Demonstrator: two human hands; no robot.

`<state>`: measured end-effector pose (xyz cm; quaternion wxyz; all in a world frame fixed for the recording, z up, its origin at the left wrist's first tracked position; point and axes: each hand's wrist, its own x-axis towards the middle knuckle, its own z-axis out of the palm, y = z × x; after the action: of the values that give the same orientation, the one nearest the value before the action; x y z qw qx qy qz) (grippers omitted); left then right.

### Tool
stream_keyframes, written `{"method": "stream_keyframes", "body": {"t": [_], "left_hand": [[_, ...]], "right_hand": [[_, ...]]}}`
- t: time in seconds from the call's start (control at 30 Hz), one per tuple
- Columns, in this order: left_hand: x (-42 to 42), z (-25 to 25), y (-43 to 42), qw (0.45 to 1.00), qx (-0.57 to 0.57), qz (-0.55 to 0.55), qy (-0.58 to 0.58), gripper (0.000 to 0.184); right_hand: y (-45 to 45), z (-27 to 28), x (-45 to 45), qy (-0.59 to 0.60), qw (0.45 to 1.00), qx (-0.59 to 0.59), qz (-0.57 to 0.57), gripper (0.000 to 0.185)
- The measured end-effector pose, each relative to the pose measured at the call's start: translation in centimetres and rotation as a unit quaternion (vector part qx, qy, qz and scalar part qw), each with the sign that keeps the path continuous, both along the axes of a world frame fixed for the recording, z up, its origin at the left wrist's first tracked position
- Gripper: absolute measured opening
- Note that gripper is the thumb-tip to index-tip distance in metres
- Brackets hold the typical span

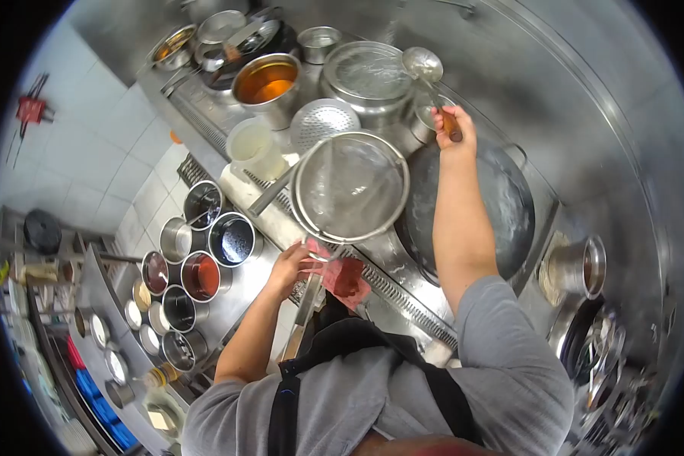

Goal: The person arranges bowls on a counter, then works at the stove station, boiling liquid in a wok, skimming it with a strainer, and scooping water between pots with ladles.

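Observation:
My right hand [454, 131] is closed around the wooden handle of a ladle [422, 65]. The ladle's steel bowl is raised near a lidded steel pot [365, 74] and a small steel container [431, 115]. Below my right forearm sits a large wok [501, 216] with cloudy liquid in it. My left hand [290, 267] grips a pink see-through plastic bag [355, 287] with something dark red inside. That bag hangs at the counter's front edge, just below the hook of a large round mesh strainer [349, 188].
A pot of orange liquid [270, 85], a plastic jug [251, 143] and a perforated skimmer [324, 123] stand behind the strainer. Several steel sauce pots [201, 275] crowd the left counter. To the right are a steel pot [583, 267] and stacked pans.

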<state>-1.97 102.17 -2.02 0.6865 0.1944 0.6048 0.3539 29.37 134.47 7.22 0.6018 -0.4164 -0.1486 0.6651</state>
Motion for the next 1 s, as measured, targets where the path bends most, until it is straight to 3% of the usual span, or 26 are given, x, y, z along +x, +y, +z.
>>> {"method": "stream_keyframes", "body": {"t": [0.1, 0.17, 0.27, 0.3, 0.4, 0.5, 0.63, 0.7, 0.77, 0.93, 1.0], "left_hand": [[-1.1, -2.9, -0.9, 0.998, 0.066, 0.009, -0.015, 0.07], [0.9, -0.1, -0.2, 0.993, 0.086, 0.077, -0.003, 0.06], [2.2, -0.6, 1.1, 0.994, 0.096, 0.046, 0.036, 0.046], [2.9, -0.2, 1.2, 0.992, 0.099, 0.059, 0.048, 0.045], [3.8, -1.0, 1.9, 0.992, 0.11, 0.058, 0.039, 0.044], [3.9, -2.1, 2.8, 0.988, 0.131, 0.076, 0.018, 0.043], [4.4, -1.8, 3.7, 0.989, 0.126, 0.068, 0.029, 0.051], [4.0, -2.6, 3.7, 0.989, 0.122, 0.071, 0.048, 0.06], [3.5, -3.8, 3.5, 0.987, 0.14, 0.077, 0.015, 0.058], [3.5, -2.7, 0.3, 0.993, 0.066, 0.068, -0.067, 0.045], [3.2, -1.8, -1.5, 0.995, 0.051, 0.079, -0.016, 0.047]], "right_hand": [[-2.7, 1.0, 8.1, -0.069, 0.997, 0.04, 0.018, 0.009], [-4.9, 0.8, 13.4, -0.152, 0.987, 0.036, -0.043, 0.012], [-9.8, 0.8, 22.3, -0.303, 0.951, -0.008, -0.058, 0.011], [-11.6, 0.4, 25.1, -0.302, 0.951, -0.014, -0.067, 0.011], [-16.4, -0.8, 33.3, -0.592, 0.8, -0.096, 0.005, 0.015], [-21.6, -3.5, 39.7, -0.766, 0.634, -0.107, 0.022, 0.022], [-30.6, -4.0, 39.5, -0.831, 0.551, -0.075, 0.003, 0.04], [-35.1, -2.8, 36.3, -0.797, 0.601, -0.056, -0.025, 0.05], [-38.7, -4.6, 34.0, -0.785, 0.615, -0.026, -0.068, 0.056], [-43.2, -4.8, 29.0, -0.68, 0.73, -0.07, -0.003, 0.058], [-43.4, -5.2, 27.7, -0.694, 0.716, -0.073, -0.005, 0.059]]}}
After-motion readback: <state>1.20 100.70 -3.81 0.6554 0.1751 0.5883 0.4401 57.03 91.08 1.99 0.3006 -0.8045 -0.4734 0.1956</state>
